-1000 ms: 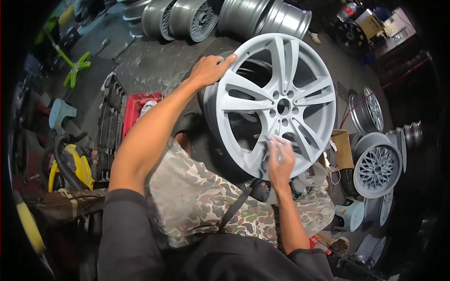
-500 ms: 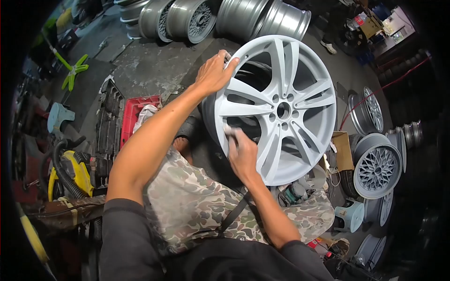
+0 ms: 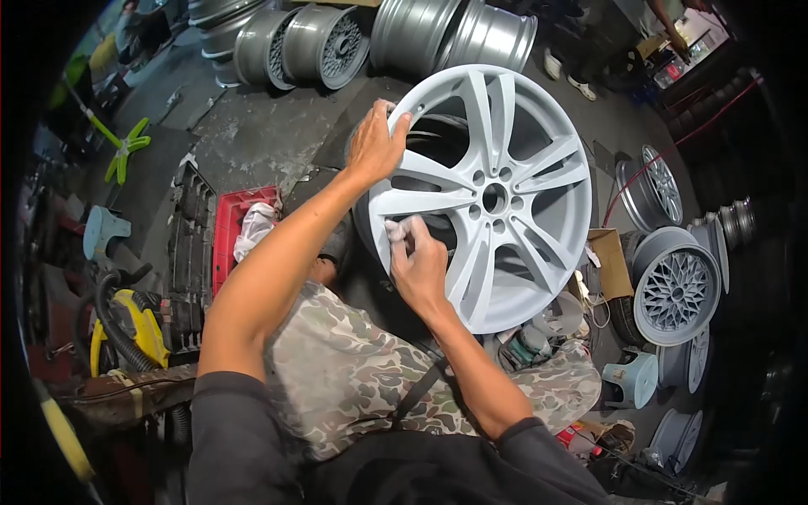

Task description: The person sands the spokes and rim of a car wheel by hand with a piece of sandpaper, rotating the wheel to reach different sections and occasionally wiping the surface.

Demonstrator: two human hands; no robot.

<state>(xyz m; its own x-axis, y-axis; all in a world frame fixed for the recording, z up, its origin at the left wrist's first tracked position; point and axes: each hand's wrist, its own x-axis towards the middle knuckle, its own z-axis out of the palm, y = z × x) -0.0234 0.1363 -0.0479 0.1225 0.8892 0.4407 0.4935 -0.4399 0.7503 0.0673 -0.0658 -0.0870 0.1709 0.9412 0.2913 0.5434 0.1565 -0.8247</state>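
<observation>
- Wheel (image 3: 510,216): tilted, at one o'clock from the lap (image 3: 353,362).
- Left hand (image 3: 376,150): grip holds its edge at ten; brace firmly.
- Right hand (image 3: 421,268): grip narrow, near eight; cannot tell whether it pinches anything. Press lightly, following the curve.

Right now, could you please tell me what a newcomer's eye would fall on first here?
The large pale grey alloy wheel with paired spokes dominates the centre, the left hand on its upper-left rim and the right hand lower, at its left edge. Next would come the camouflage-patterned cloth across the lap below it. The lime-green star-shaped base stands out against the dark floor at the upper left.
</observation>
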